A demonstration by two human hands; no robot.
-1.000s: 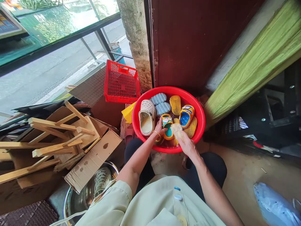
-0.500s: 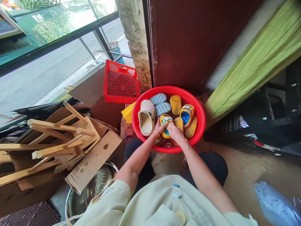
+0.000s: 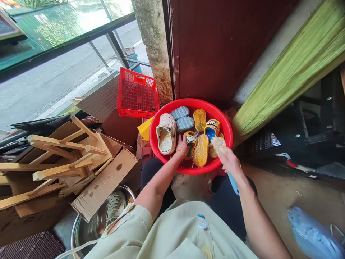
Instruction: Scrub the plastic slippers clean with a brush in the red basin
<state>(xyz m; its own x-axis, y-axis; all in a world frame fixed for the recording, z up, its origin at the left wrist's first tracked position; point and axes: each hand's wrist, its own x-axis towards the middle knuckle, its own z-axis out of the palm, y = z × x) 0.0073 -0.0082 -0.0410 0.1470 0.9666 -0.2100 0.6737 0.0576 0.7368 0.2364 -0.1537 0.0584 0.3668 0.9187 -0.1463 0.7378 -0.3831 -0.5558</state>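
A red plastic basin (image 3: 190,102) sits on the floor between my knees, holding water and several children's slippers. My left hand (image 3: 182,144), with a gold bangle at the wrist, grips a yellow and teal child's slipper (image 3: 191,144). My right hand (image 3: 231,162) holds a scrubbing brush (image 3: 218,145) with a blue handle, its pale bristles over the basin's right side. Beside them lie a yellow ridged sole (image 3: 200,150), a beige clog (image 3: 166,133), a yellow and blue slipper (image 3: 212,129) and two pale blue slippers (image 3: 182,118).
A red plastic crate (image 3: 137,93) stands behind the basin, with cardboard and wooden slats (image 3: 72,158) to the left. A steel bowl (image 3: 88,230) sits at lower left. A blue plastic bag (image 3: 309,230) lies at lower right, below a green cloth (image 3: 288,75).
My right hand has moved right and away from the slippers, lifting the brush towards the basin's rim. The yellow ridged sole now shows where that hand was. My left hand stays on the slipper.
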